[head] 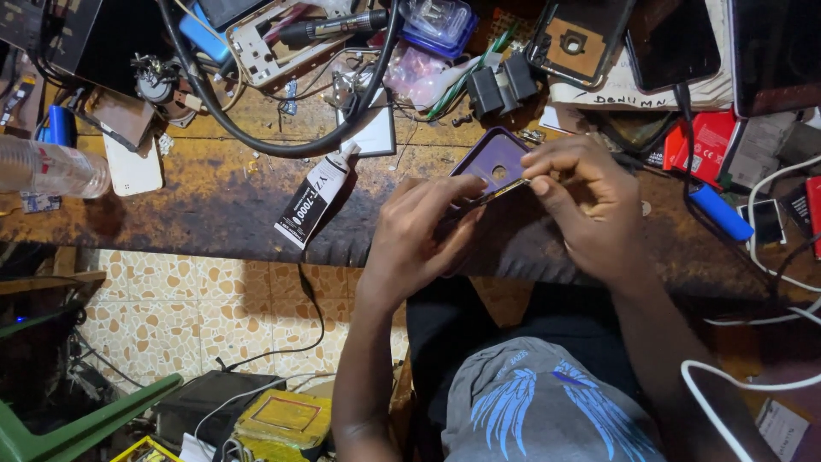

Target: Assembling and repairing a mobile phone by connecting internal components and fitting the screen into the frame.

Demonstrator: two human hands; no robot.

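My left hand (419, 235) and right hand (581, 201) both pinch the thin dark phone (483, 198) edge-on between thumb and fingers (462, 184), above the near edge of the bench (214, 197), with a purple case (494, 158) just behind it and a glue tube (315, 197) lying to its left.

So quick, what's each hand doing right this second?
Left hand: fingers closed around the lower end of the thin dark phone, held edge-on.
Right hand: fingers pinching the same phone's upper edge, in front of the purple case.
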